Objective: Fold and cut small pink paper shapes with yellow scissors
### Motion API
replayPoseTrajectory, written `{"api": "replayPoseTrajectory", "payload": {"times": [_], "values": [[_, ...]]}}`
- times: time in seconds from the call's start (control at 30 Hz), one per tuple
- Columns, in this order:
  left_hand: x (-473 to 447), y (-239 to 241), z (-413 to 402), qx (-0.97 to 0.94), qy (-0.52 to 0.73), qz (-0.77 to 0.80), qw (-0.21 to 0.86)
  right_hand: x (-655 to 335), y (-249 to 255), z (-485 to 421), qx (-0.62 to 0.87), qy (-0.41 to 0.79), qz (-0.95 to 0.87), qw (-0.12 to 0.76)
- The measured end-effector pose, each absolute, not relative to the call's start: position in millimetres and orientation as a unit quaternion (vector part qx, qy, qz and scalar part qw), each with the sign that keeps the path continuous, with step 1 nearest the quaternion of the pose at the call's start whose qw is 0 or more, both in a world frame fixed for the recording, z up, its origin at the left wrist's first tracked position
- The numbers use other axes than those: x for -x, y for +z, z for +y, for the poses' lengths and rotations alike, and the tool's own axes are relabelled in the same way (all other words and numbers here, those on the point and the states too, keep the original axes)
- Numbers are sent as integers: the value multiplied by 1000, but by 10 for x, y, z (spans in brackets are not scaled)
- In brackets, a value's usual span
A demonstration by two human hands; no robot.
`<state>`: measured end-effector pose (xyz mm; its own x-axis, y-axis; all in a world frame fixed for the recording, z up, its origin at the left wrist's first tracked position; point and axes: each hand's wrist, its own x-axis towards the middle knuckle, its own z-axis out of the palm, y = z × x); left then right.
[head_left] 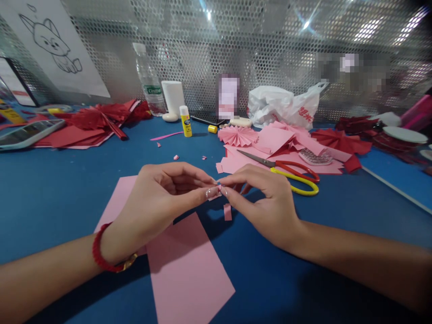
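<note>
My left hand point(162, 198) and my right hand point(263, 198) meet at the fingertips above the blue table point(50, 193). Both pinch a tiny piece of pink paper point(218, 191) between thumb and fingers. A red cord bracelet point(101, 256) circles my left wrist. Just below the fingertips a small pink paper scrap point(227, 212) lies on the table. Two pink paper sheets lie under my left hand: one point(185, 265) near me, another point(118, 198) partly hidden by the hand.
Red-and-yellow scissors point(290, 173) rest on a pile of pink paper point(270, 144) with a pleated pink fan point(238, 135). A glue stick point(185, 120), water bottle point(148, 81), white plastic bag point(283, 105), red paper point(87, 123) and a cat drawing point(54, 42) stand farther back.
</note>
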<state>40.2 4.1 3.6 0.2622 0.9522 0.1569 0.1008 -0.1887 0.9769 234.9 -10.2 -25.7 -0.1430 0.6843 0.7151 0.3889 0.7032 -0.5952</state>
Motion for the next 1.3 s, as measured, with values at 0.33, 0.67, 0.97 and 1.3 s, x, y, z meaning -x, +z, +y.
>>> {"api": "replayPoseTrajectory", "payload": {"times": [0.33, 0.67, 0.97, 1.3], "values": [[-416, 56, 28, -622, 452, 416, 485, -2350, -261, -88, 368, 130, -741, 546], [-440, 73, 25, -622, 443, 428, 484, -2351, -259, -95, 371, 131, -740, 546], [-435, 95, 15, -617, 436, 427, 496, -2351, -264, -91, 376, 136, -739, 543], [-414, 92, 5, -614, 436, 427, 501, -2352, -265, -94, 376, 145, -736, 543]]}}
